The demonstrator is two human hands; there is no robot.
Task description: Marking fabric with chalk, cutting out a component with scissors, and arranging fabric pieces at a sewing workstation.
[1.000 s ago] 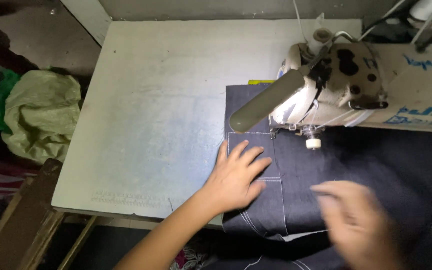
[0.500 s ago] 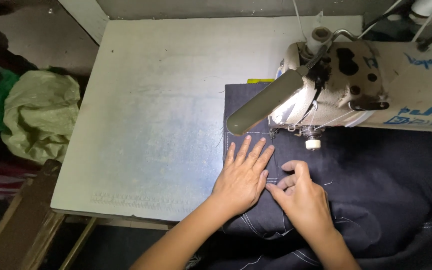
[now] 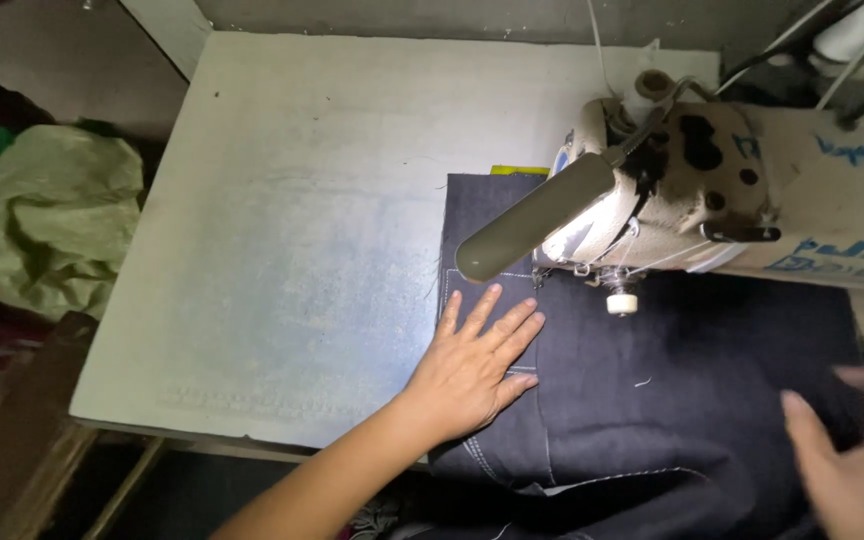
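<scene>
- The dark denim fabric lies flat under the head of the sewing machine, spreading from the needle area toward the near edge of the table and hanging over that edge in folds.
- Pale stitch lines run across the denim in front of the machine, and a seam curves near the table's edge.
- The left hand rests palm down on the denim, in front of the machine and to the left of its presser foot, fingers spread and straight. It presses flat and grasps nothing.
- Its fingertips point toward the machine and stop short of it; its wrist crosses the near edge of the table.
- The right hand is at the far right, in front of the machine's long body and over the denim's right part. It is blurred, fingers loosely extended; it looks unclenched, and I cannot tell whether it touches the cloth.
- A grey tube-shaped lamp juts from the machine's head toward the left hand, its lit side casting a bright patch on the table.
- The white table carries the machine; its bare surface stretches to the left of the machine and behind the denim.
- A small yellow object peeks out at the denim's far edge, just left of the machine.
- A crumpled pale green bag sits off the table, well to the left of the machine.
</scene>
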